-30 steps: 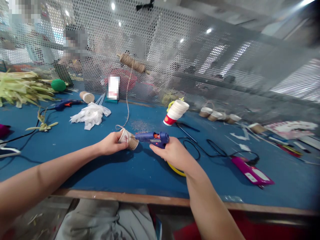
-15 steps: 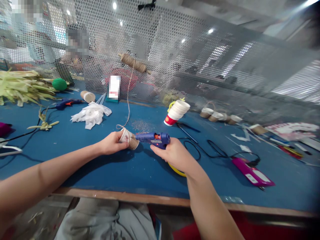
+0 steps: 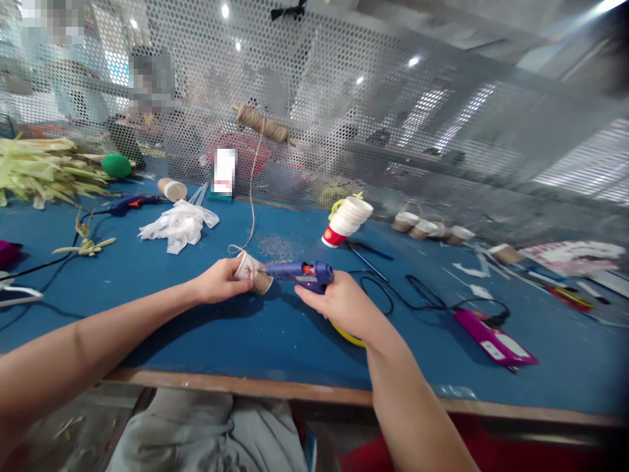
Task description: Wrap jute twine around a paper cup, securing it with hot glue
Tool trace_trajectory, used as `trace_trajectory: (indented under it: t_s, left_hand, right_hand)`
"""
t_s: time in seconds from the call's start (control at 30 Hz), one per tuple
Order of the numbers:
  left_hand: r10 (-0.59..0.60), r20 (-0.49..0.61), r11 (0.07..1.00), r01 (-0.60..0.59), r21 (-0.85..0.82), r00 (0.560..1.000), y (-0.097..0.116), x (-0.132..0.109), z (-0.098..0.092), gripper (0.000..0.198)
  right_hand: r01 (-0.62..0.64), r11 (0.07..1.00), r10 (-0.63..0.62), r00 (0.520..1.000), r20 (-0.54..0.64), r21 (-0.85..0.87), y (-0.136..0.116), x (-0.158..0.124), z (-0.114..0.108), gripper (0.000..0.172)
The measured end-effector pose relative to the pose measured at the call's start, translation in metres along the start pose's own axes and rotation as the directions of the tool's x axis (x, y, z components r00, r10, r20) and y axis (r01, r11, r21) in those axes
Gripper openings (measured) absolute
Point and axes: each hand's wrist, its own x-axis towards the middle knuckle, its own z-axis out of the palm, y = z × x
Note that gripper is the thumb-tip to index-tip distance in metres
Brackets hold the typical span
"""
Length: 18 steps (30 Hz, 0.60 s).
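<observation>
My left hand (image 3: 219,280) is closed around a small paper cup (image 3: 248,269) lying on its side, its lower part wrapped in brown twine. A strand of twine (image 3: 252,190) runs up from the cup to a spool (image 3: 261,124) hung on the mesh screen. My right hand (image 3: 339,303) grips a blue hot glue gun (image 3: 301,272); its nozzle touches the cup's twine-wrapped part. Both hands hover just above the blue table (image 3: 275,334).
A stack of paper cups (image 3: 345,221) lies behind the glue gun. White lace (image 3: 177,225), a second glue gun (image 3: 128,204), corn husks (image 3: 44,172) and a green ball (image 3: 116,165) are at left. Twine-wrapped cups (image 3: 431,229), black cables (image 3: 417,295) and a pink power strip (image 3: 494,336) are at right.
</observation>
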Motion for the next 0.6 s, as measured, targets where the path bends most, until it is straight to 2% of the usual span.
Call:
trace_trajectory:
  t_s: [0.4, 0.6]
  left_hand:
    - [0.009, 0.026, 1.000, -0.008, -0.030, 1.000, 0.0021, -0.0002, -0.0005, 0.027]
    - [-0.008, 0.025, 1.000, 0.009, -0.013, 1.000, 0.0010, -0.0002, -0.0009, 0.032]
  right_hand:
    - [-0.052, 0.999, 0.052, 0.998, 0.035, 0.006, -0.0053, -0.0028, -0.0010, 0.017]
    - [-0.061, 0.998, 0.060, 0.997, 0.039, 0.016, -0.0059, -0.0038, -0.0004, 0.017]
